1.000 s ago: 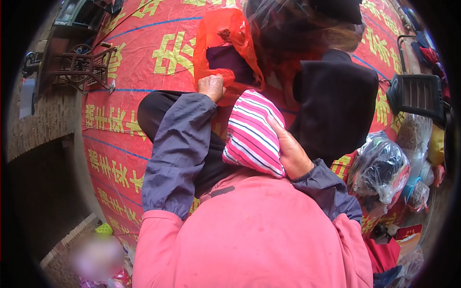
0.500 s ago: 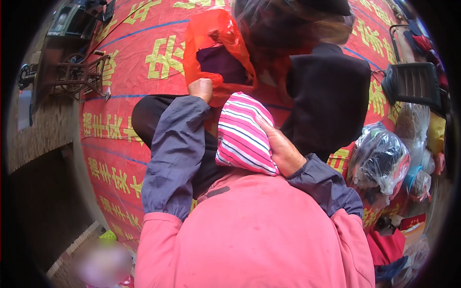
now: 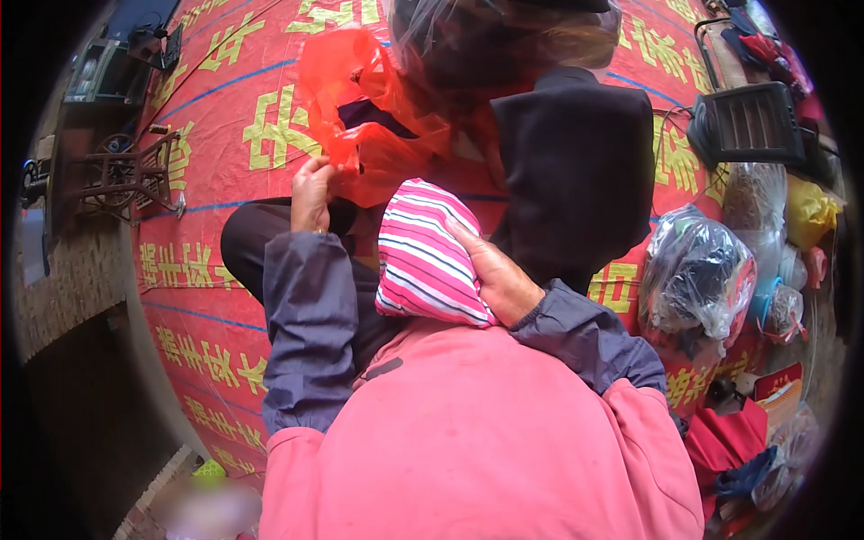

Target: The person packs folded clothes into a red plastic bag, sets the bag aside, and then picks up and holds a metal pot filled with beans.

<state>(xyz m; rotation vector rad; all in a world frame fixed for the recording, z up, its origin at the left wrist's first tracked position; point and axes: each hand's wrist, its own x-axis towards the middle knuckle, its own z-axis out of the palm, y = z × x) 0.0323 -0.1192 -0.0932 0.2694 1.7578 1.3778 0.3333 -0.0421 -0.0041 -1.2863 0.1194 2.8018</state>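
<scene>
My left hand (image 3: 312, 192) pinches the near left edge of a red plastic bag (image 3: 373, 148). Dark purple cloth (image 3: 376, 115) shows through the bag's opening. My right hand (image 3: 500, 274) holds a pink, white and dark striped cloth bundle (image 3: 430, 256) from its right side, against the front of the pink top (image 3: 486, 423). The thumb lies over the bundle, and the fingers underneath are hidden. The bundle sits just to the right of and nearer than my left hand, close below the red bag.
Black folded cloth (image 3: 576, 171) lies right of the bundle. Behind it is a large clear bag of dark items (image 3: 504, 40). A black chair-like object (image 3: 751, 123) and a clear plastic bundle (image 3: 697, 274) are at the right. A sewing machine stand (image 3: 126, 171) is at the left.
My left hand has gone from a fist to a pinch on the bag's edge, which is drawn out toward the left. The purple cloth is more covered. The whole view has shifted.
</scene>
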